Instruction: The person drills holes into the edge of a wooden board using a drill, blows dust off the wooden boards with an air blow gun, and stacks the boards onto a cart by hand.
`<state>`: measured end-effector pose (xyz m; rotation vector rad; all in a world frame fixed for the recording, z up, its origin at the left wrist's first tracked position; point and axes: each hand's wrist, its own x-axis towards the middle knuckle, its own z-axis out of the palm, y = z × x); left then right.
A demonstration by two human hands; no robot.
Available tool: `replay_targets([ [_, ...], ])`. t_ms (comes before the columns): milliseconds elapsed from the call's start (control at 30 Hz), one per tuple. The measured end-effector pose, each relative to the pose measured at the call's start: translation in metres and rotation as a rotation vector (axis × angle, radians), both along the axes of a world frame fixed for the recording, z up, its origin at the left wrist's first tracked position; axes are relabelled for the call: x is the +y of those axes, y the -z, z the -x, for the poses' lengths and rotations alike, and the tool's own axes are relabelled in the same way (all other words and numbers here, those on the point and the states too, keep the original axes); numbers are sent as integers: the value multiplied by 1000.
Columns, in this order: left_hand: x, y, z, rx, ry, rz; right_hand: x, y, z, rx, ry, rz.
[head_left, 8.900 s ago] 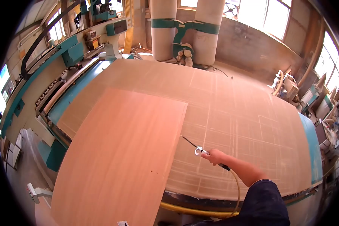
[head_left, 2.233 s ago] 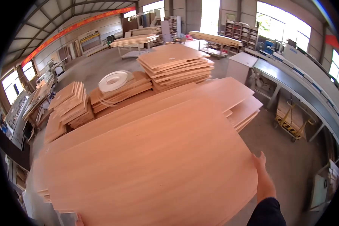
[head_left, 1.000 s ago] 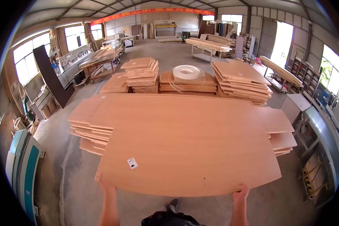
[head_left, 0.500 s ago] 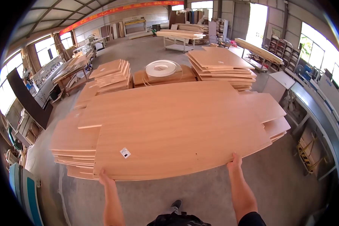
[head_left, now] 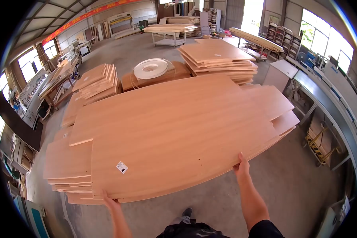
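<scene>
A large wood-grain panel (head_left: 166,131) lies across the middle of the view, with a small white label (head_left: 121,167) near its left front corner. My left hand (head_left: 112,201) grips the front edge near that corner, fingers partly hidden by the board. Further right, my right hand (head_left: 242,164) holds the same edge, thumb on top and fingers underneath. Other panels (head_left: 69,162) are stacked beneath and to the left, and more panels (head_left: 271,101) stick out at the right. Whether the held panel is lifted off those below cannot be made out.
Behind the panel stand a roll of white edge banding (head_left: 151,69) and two further board stacks (head_left: 218,55) (head_left: 95,81). A long machine with a metal bed (head_left: 325,95) runs along the right. A yellow-black cart (head_left: 319,142) sits by it. Grey concrete floor (head_left: 210,202) surrounds my feet.
The view has turned and tilted, so the scene shifts left and the panel's front edge slants more. Both hands keep their hold on the panel's front edge.
</scene>
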<state>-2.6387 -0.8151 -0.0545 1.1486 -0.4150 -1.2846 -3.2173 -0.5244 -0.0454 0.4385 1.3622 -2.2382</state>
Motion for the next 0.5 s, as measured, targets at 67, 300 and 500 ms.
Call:
replay_targets([
  [67, -2, 3, 4, -14, 5, 47, 1, -8, 0, 92, -66, -105],
  [300, 46, 38, -23, -255, 240, 116, 22, -13, -25, 157, -124, -118],
  [500, 206, 171, -10, -695, 1209, -249, 178, 156, -125, 259, -488, -826],
])
